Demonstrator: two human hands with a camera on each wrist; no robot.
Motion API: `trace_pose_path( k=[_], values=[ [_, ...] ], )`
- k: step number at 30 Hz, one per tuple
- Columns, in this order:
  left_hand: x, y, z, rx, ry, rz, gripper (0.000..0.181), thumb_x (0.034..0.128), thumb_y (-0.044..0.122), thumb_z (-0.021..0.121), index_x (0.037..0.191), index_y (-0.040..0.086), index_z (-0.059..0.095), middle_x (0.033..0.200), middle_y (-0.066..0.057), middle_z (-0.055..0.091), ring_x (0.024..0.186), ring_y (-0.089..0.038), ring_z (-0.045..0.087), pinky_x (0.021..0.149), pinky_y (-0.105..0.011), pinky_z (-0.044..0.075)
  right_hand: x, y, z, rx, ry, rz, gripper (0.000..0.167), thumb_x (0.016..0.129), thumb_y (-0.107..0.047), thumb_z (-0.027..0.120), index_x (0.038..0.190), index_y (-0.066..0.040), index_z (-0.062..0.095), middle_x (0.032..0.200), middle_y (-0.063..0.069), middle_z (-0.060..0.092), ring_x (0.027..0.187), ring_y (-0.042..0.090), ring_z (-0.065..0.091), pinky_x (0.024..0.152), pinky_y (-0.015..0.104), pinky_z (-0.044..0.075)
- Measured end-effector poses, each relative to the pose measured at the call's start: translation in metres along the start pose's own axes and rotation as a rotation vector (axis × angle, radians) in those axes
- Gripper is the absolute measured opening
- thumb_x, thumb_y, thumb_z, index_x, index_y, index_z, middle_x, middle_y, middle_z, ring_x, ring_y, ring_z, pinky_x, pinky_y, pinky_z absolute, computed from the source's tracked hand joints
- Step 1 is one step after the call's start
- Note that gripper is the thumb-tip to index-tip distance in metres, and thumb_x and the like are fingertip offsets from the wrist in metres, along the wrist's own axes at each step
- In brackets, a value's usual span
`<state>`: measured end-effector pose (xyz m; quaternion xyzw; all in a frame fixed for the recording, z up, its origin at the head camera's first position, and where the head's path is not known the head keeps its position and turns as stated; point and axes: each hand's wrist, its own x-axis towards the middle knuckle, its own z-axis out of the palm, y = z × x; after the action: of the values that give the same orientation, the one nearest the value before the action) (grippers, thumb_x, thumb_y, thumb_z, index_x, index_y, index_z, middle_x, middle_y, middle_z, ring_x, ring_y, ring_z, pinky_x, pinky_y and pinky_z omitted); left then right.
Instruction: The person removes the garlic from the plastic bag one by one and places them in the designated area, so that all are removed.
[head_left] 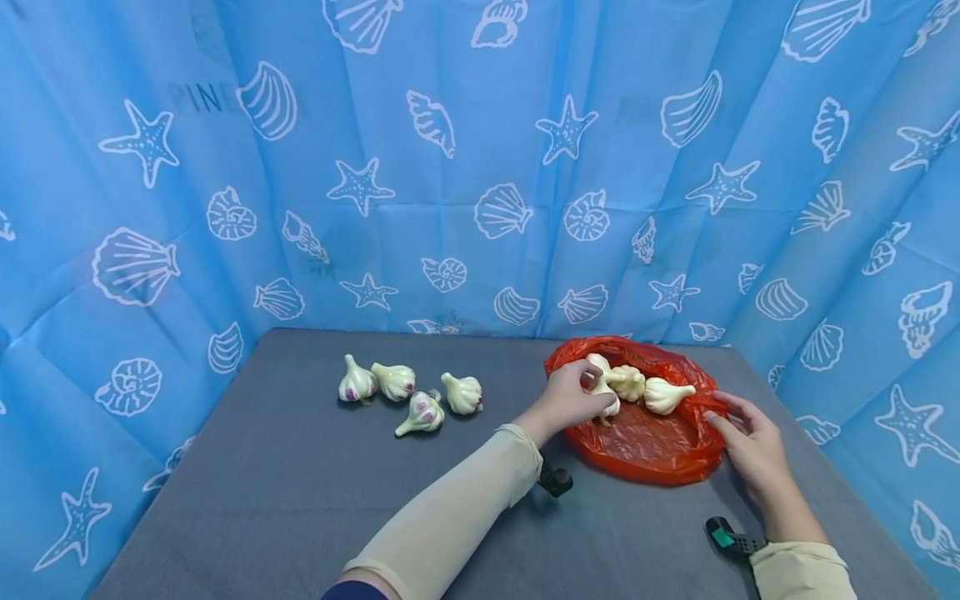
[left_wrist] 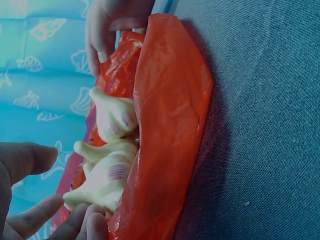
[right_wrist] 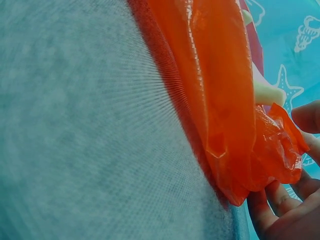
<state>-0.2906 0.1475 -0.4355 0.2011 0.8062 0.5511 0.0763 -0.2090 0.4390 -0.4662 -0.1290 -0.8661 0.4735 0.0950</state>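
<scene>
A red plastic bag (head_left: 637,467) lies with its mouth spread wide and holds several pale garlic bulbs (head_left: 666,396). Over the bag's left side is my left hand (head_left: 566,398), its fingertips touching a garlic bulb (left_wrist: 97,187) with purple marks. The thumb stands apart from that bulb in the left wrist view. At the bag's right edge, my right hand (head_left: 753,446) holds the crumpled plastic (right_wrist: 280,150) between thumb and fingers. Some of its fingers are partly hidden behind the plastic.
Several more garlic bulbs (head_left: 395,381) lie in a loose group on the grey tabletop (head_left: 300,500), left of the bag. A blue curtain (head_left: 465,167) with shell and starfish prints hangs behind the table and along its sides.
</scene>
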Motion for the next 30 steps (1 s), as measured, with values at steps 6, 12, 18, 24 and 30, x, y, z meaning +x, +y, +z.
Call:
trace_pose_path(
  k=[6,12,18,24,30],
  values=[
    [0.002,-0.002,0.004,-0.019,0.034,-0.047,0.045,0.0894,0.024,0.08,0.128,0.008,0.064,0.117,-0.009,0.07,0.096,-0.01,0.063,0.082,-0.028,0.059,0.001,-0.001,0.0,0.001,-0.003,-0.005,0.065,0.11,-0.04,0.055,0.16,-0.001,0.039,0.161,0.029,0.037,0.099,-0.014,0.045,0.075,0.011,0.057],
    [0.008,-0.003,0.01,-0.002,0.062,-0.088,0.046,0.0881,0.024,0.081,0.129,0.011,0.063,0.117,-0.006,0.069,0.098,-0.011,0.063,0.088,-0.03,0.061,0.001,0.0,0.0,0.009,0.002,-0.01,0.064,0.11,-0.038,0.056,0.16,0.0,0.039,0.159,0.027,0.039,0.096,-0.017,0.046,0.074,0.012,0.057],
    [0.012,-0.005,0.015,0.005,0.106,-0.102,0.048,0.0851,0.021,0.082,0.128,0.012,0.063,0.115,-0.005,0.07,0.095,-0.01,0.062,0.09,-0.031,0.06,-0.001,0.0,0.0,0.012,-0.002,-0.008,0.065,0.11,-0.038,0.056,0.16,0.0,0.039,0.159,0.027,0.038,0.097,-0.017,0.045,0.075,0.012,0.057],
    [0.013,-0.003,0.018,0.018,0.13,-0.118,0.056,0.0847,0.018,0.084,0.136,0.012,0.063,0.116,-0.004,0.069,0.099,-0.011,0.063,0.094,-0.032,0.06,-0.001,-0.001,0.0,0.013,0.001,-0.013,0.065,0.11,-0.039,0.057,0.159,0.001,0.04,0.158,0.027,0.039,0.096,-0.018,0.046,0.074,0.01,0.056],
    [0.012,-0.001,0.02,0.061,0.13,-0.101,0.056,0.0832,0.015,0.087,0.133,0.008,0.063,0.121,-0.008,0.07,0.106,-0.017,0.065,0.095,-0.032,0.06,-0.001,-0.001,0.0,0.022,0.003,-0.011,0.065,0.11,-0.038,0.057,0.159,0.001,0.04,0.157,0.027,0.04,0.095,-0.019,0.047,0.074,0.012,0.057]
  ],
)
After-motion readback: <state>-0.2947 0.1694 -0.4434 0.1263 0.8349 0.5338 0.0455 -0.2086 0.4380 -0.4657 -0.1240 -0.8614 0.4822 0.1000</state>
